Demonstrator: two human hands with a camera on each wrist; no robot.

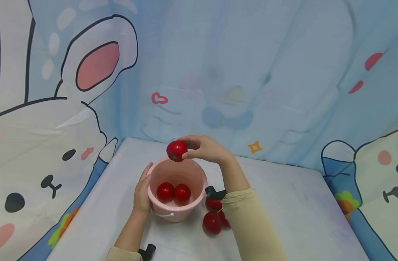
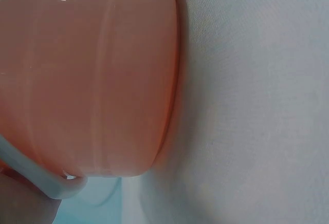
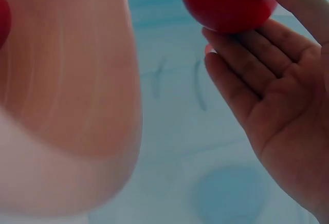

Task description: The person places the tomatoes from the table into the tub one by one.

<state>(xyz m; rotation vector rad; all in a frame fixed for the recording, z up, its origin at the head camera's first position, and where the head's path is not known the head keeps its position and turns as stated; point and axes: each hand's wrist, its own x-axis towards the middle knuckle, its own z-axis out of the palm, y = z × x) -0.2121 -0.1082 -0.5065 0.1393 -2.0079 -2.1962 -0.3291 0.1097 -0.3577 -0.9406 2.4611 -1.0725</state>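
A pink bucket [image 1: 177,215] stands upright with two red tomatoes [image 1: 165,192] at its bottom. My left hand [image 1: 142,194] rests along the bucket's left outer side, its fingers stretched up to the rim. In the left wrist view, the bucket wall [image 2: 103,80] fills the left half, and part of a finger shows beside the white handle [image 2: 56,185]. Over the bucket's far rim, my right hand [image 1: 207,149] pinches a round red tomato [image 1: 177,150] between thumb and fingers. The right wrist view shows this tomato [image 3: 226,3] at the fingertips, beside the bucket's opening.
Several more red tomatoes [image 1: 212,223] lie on the white table [image 1: 300,210] to the bucket's right, partly covered by the right sleeve [image 1: 251,221]. A blue cartoon-print curtain [image 1: 192,54] hangs behind the table and along both sides. Dark straps with small devices sit at both wrists.
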